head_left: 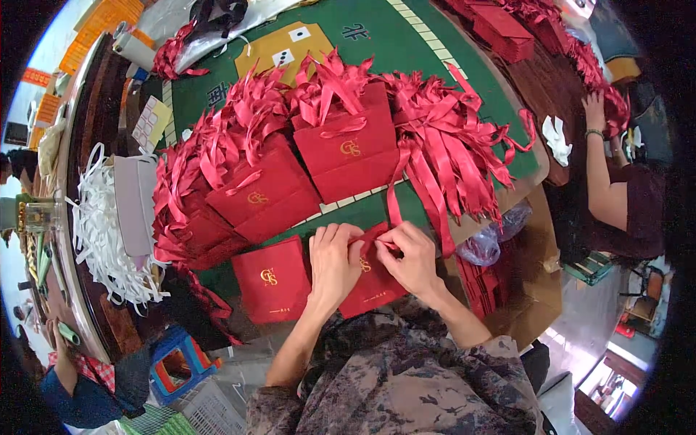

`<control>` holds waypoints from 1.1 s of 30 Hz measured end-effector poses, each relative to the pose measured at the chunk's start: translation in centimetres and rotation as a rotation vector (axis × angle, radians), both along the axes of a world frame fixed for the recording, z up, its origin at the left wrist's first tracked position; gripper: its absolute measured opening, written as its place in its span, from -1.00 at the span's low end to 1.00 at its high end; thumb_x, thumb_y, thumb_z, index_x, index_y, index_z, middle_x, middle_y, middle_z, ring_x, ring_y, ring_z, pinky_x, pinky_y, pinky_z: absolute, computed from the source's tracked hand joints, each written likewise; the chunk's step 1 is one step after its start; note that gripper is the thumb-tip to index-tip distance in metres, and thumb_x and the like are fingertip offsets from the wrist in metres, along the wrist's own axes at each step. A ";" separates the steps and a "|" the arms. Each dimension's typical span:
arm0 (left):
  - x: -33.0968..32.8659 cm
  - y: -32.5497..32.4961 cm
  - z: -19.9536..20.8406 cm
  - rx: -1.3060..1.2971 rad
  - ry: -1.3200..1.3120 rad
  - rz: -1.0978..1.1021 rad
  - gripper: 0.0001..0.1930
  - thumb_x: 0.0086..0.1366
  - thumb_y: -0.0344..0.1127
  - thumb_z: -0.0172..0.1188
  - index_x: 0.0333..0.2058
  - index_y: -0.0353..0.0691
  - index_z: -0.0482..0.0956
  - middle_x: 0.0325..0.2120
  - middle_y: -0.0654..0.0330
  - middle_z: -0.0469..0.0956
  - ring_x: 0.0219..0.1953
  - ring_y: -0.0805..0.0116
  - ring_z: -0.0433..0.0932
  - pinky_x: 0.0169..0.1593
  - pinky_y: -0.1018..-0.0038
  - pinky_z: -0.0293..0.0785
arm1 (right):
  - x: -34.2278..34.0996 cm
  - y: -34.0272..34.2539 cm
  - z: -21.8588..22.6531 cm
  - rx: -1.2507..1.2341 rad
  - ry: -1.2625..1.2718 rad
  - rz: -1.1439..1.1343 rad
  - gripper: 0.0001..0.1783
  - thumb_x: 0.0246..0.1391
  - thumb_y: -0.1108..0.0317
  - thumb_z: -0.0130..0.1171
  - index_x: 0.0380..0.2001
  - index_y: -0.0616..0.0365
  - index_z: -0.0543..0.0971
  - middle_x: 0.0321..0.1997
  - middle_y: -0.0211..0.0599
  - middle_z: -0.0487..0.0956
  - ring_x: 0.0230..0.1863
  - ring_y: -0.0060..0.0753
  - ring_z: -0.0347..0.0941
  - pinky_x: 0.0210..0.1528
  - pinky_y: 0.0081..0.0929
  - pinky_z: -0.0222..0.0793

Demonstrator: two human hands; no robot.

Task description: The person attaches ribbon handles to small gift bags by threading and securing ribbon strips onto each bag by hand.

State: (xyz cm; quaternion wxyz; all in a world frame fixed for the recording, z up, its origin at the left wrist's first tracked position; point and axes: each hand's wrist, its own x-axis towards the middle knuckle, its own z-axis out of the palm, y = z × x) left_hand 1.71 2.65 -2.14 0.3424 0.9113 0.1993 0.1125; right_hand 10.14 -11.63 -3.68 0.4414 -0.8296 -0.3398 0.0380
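A flat red paper gift bag (372, 288) with a gold emblem lies in front of me at the near edge of the table. My left hand (336, 262) is closed at its upper left edge, thumb and fingers pinched on the paper. My right hand (409, 259) pinches at the upper right of the same bag, its fingertips close to the left ones. A red ribbon (394, 203) runs down from the pile to the right fingers; its end is hidden there. Just left lies another flat red bag (272, 279).
Stacks of red bags with ribbon handles (346, 148) stand behind my hands. Loose red ribbons (457, 138) heap at the right. White cords (109, 217) hang at the left. Another person's arm (605, 181) reaches to ribbons far right; a further person sits lower left.
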 end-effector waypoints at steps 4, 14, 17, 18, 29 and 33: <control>-0.2 -0.6 -0.1 -0.087 0.019 0.007 -0.88 0.17 -0.50 0.20 -0.29 -0.22 0.52 -0.41 0.10 0.58 -0.29 0.06 0.49 -0.17 0.21 0.31 | -0.5 0.3 1.1 -0.057 0.021 -0.029 -0.84 -0.10 0.44 0.37 -0.51 0.16 0.54 -0.50 -0.26 0.44 -0.47 -0.16 0.45 -0.41 -0.28 0.35; -0.6 -0.7 1.4 -0.180 -0.023 0.007 -0.91 0.21 -0.48 0.18 -0.29 -0.22 0.52 -0.43 0.09 0.61 -0.29 0.01 0.54 -0.14 0.17 0.35 | -1.2 0.0 0.2 0.006 -0.250 0.013 -0.79 -0.14 0.46 0.37 -0.48 0.11 0.49 -0.45 -0.28 0.45 -0.40 -0.15 0.48 -0.37 -0.27 0.42; -0.5 -0.6 1.5 -0.205 -0.018 -0.029 -0.90 0.20 -0.48 0.18 -0.28 -0.22 0.52 -0.44 0.08 0.62 -0.27 -0.01 0.54 -0.14 0.17 0.36 | -0.7 -0.5 0.3 0.071 -0.336 0.066 -0.79 -0.17 0.48 0.41 -0.48 0.14 0.53 -0.48 -0.26 0.45 -0.45 -0.16 0.46 -0.45 -0.27 0.38; -0.6 -0.4 1.1 -0.208 -0.033 -0.031 -0.90 0.20 -0.48 0.19 -0.28 -0.23 0.52 -0.43 0.08 0.62 -0.26 -0.02 0.55 -0.13 0.17 0.36 | -0.6 -0.6 0.5 0.065 -0.302 0.080 -0.79 -0.16 0.48 0.42 -0.46 0.15 0.54 -0.46 -0.26 0.47 -0.44 -0.15 0.48 -0.44 -0.27 0.39; -1.3 -1.9 2.0 -0.071 -0.083 -0.070 -0.87 0.17 -0.42 0.23 -0.28 -0.19 0.56 -0.44 0.14 0.63 -0.26 0.06 0.54 -0.14 0.19 0.37 | -0.8 -2.0 1.8 0.010 -0.126 0.091 -0.82 0.00 0.30 0.36 -0.38 0.10 0.58 -0.34 -0.29 0.52 -0.28 -0.12 0.54 -0.27 -0.24 0.47; -1.9 -2.1 2.3 -0.059 -0.133 -0.072 -0.88 0.16 -0.43 0.23 -0.29 -0.18 0.56 -0.44 0.14 0.62 -0.29 0.09 0.52 -0.15 0.21 0.35 | -1.1 -2.4 3.1 -0.010 -0.108 0.125 -0.81 0.04 0.28 0.34 -0.35 0.10 0.57 -0.30 -0.27 0.52 -0.23 -0.13 0.52 -0.22 -0.26 0.47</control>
